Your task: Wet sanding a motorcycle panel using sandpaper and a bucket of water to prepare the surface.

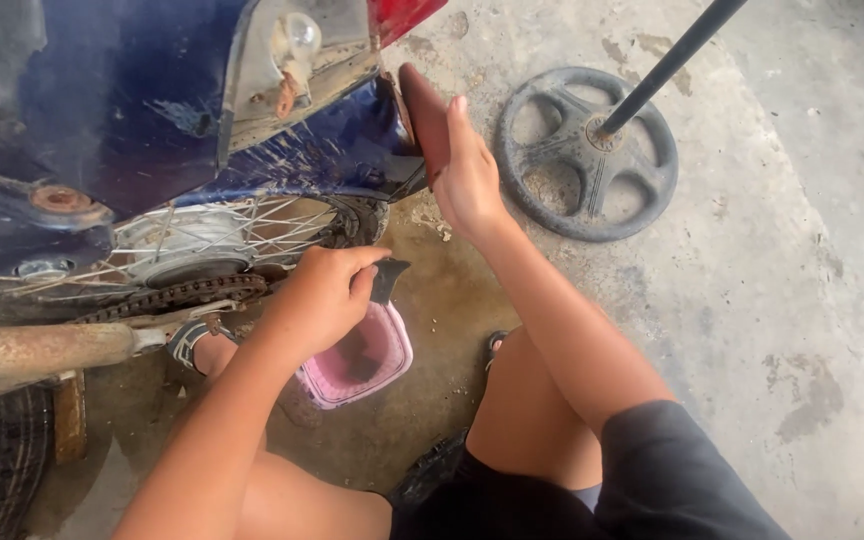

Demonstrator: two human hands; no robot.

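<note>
A: Largest item?

B: Blue motorcycle rear, scuffed glossy panels, spoked wheel, rusty chain showing. The right hand is resting flat, fingers straight and together, against the dark red mudguard flap at its tail.

A: Next?

B: Round black stand base, ribbed, lying on the stained concrete floor.

A: Smaller?

B: Pink plastic tub, soft-cornered, sitting on the floor beneath the left hand.

A: And that hand?

B: Its fingers are pinching shut on a small dark rag, just above the tub's rim.
</note>
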